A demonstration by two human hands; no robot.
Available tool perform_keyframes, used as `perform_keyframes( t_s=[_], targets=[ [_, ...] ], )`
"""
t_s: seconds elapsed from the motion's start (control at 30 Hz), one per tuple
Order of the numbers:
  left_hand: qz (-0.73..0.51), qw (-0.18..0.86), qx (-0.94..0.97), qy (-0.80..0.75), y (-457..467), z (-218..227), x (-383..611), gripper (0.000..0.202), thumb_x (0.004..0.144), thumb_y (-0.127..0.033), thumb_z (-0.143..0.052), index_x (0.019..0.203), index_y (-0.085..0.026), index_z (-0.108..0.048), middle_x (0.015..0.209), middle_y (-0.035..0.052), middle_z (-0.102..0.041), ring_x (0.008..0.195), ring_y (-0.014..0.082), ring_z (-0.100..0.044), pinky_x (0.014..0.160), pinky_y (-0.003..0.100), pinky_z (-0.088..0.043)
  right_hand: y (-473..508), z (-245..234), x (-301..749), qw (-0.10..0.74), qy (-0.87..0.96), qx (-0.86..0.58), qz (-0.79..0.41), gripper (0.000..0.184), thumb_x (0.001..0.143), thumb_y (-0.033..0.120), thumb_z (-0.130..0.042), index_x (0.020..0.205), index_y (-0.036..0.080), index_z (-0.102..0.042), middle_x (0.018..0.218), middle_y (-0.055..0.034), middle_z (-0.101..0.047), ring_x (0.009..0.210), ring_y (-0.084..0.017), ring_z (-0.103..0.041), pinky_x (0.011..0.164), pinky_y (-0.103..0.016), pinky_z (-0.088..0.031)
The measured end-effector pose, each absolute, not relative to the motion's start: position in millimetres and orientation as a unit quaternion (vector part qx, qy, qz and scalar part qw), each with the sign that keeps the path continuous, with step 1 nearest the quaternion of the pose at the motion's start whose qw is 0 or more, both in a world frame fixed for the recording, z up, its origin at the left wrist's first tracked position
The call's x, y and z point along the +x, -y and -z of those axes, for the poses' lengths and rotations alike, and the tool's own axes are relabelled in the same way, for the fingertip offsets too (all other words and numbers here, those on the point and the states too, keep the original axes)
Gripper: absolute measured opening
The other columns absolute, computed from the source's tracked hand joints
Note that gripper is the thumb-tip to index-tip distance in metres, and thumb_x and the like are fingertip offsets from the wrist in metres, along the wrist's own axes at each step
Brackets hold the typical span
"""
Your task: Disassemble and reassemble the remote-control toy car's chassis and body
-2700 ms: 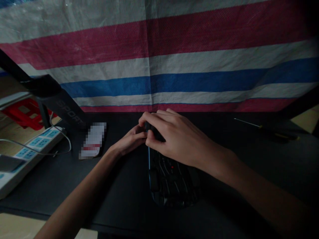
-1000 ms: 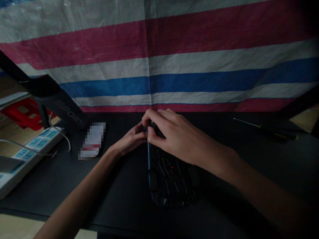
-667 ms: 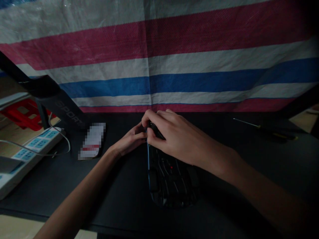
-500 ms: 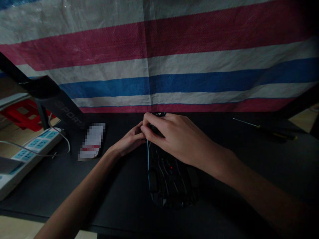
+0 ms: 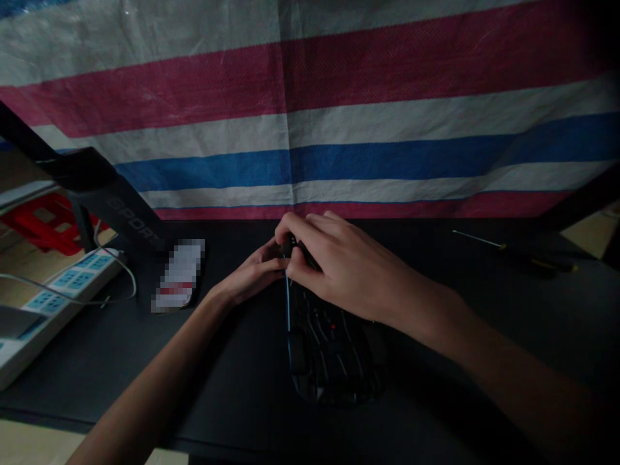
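A black toy car (image 5: 334, 352) lies upside down in the middle of the table, its ridged underside and near wheels facing up and a thin blue edge along its left side. My left hand (image 5: 254, 274) holds the far left side of the car, with some fingertips hidden behind it. Over the car's far end arches my right hand (image 5: 334, 255), thumb and forefinger closed around a dark wheel (image 5: 287, 246) at the far left corner. Most of that far end is covered by the right hand.
A screwdriver (image 5: 533, 258) lies on the black table (image 5: 227, 387) to the right. At left are a blurred-out white item (image 5: 181, 274), a white power strip (image 5: 62, 290) with cables, and a black post (image 5: 126, 206). A striped sheet (image 5: 387, 148) hangs behind.
My right hand has shifted slightly, its thumb and forefinger moving around the far left wheel. The left hand and the car have stayed almost still.
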State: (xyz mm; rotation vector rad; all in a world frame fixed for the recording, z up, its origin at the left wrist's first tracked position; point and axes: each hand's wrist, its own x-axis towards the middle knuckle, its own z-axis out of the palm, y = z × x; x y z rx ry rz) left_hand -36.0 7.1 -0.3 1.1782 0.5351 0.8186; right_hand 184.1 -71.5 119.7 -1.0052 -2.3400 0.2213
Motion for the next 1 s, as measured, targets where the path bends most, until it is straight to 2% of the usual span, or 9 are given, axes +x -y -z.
perform_keyframes(
  t_s=[0.17,0.3,0.47,0.57,0.63,0.73,0.83,0.9,1.0],
  targets=[
    [-0.364,0.729,0.531,-0.232,-8,1,-37,0.033,0.088,-0.030,-0.091,0.116,-0.022,-0.075,0.112,0.0078,-0.079,0.112,0.0243,-0.074,0.095,0.032,-0.059,73,-120,184,0.258,0.863,-0.427,-0.081,0.017,0.113,0.023,-0.052,0.118,0.022,-0.067,0.094,-0.0036,-0.076,0.085,-0.021,-0.068,0.082,-0.035,-0.044],
    [-0.374,0.729,0.519,-0.243,-8,1,-36,0.037,0.085,-0.026,-0.093,0.117,-0.023,-0.076,0.104,0.0049,-0.078,0.105,0.0219,-0.072,0.094,0.031,-0.058,72,-118,183,0.295,0.868,-0.390,-0.081,0.016,0.109,0.020,-0.056,0.123,0.021,-0.064,0.113,-0.0065,-0.078,0.101,-0.022,-0.069,0.096,-0.037,-0.047],
    [-0.367,0.730,0.528,-0.230,-8,2,-36,0.028,0.088,-0.030,-0.091,0.110,-0.022,-0.075,0.102,0.0066,-0.077,0.105,0.0240,-0.073,0.095,0.034,-0.057,72,-118,183,0.267,0.865,-0.418,-0.081,0.015,0.113,0.023,-0.053,0.120,0.021,-0.066,0.100,-0.0046,-0.077,0.090,-0.022,-0.068,0.087,-0.037,-0.047],
    [-0.372,0.727,0.527,-0.234,-8,2,-36,0.032,0.087,-0.028,-0.092,0.113,-0.022,-0.075,0.102,0.0051,-0.077,0.103,0.0225,-0.072,0.093,0.032,-0.057,72,-117,183,0.292,0.870,-0.387,-0.088,0.019,0.109,0.018,-0.056,0.126,0.020,-0.065,0.114,-0.0069,-0.078,0.102,-0.023,-0.069,0.097,-0.037,-0.047],
    [-0.373,0.723,0.528,-0.244,-7,0,-36,0.032,0.088,-0.029,-0.091,0.115,-0.022,-0.074,0.102,0.0046,-0.077,0.104,0.0219,-0.072,0.093,0.031,-0.057,73,-116,181,0.295,0.864,-0.400,-0.078,0.017,0.111,0.022,-0.056,0.124,0.019,-0.066,0.111,-0.0075,-0.078,0.098,-0.023,-0.068,0.095,-0.038,-0.048],
    [-0.367,0.720,0.533,-0.249,-5,-4,-34,0.031,0.087,-0.032,-0.092,0.109,-0.020,-0.074,0.100,0.0050,-0.076,0.101,0.0215,-0.072,0.091,0.030,-0.057,72,-114,178,0.292,0.860,-0.413,-0.068,0.016,0.112,0.022,-0.054,0.119,0.019,-0.068,0.104,-0.0063,-0.078,0.089,-0.022,-0.066,0.091,-0.037,-0.046],
    [-0.373,0.714,0.530,-0.265,-3,-8,-32,0.032,0.082,-0.029,-0.095,0.103,-0.019,-0.072,0.096,0.0027,-0.073,0.094,0.0185,-0.069,0.087,0.028,-0.056,71,-113,177,0.323,0.869,-0.368,-0.070,0.017,0.107,0.016,-0.058,0.122,0.019,-0.067,0.115,-0.0069,-0.079,0.104,-0.022,-0.068,0.103,-0.038,-0.044],
    [-0.377,0.709,0.525,-0.283,-2,-10,-32,0.033,0.081,-0.028,-0.096,0.102,-0.018,-0.072,0.096,0.0015,-0.073,0.093,0.0172,-0.068,0.087,0.027,-0.056,70,-113,177,0.324,0.870,-0.367,-0.058,0.013,0.108,0.021,-0.060,0.118,0.020,-0.069,0.110,-0.0064,-0.079,0.103,-0.023,-0.068,0.103,-0.039,-0.043],
    [-0.376,0.707,0.519,-0.299,-1,-10,-31,0.037,0.081,-0.030,-0.096,0.108,-0.019,-0.073,0.102,0.0018,-0.074,0.097,0.0179,-0.069,0.090,0.029,-0.057,70,-114,176,0.297,0.870,-0.392,-0.049,0.015,0.113,0.025,-0.057,0.111,0.020,-0.072,0.095,-0.0044,-0.077,0.087,-0.021,-0.065,0.093,-0.038,-0.044]
  ],
)
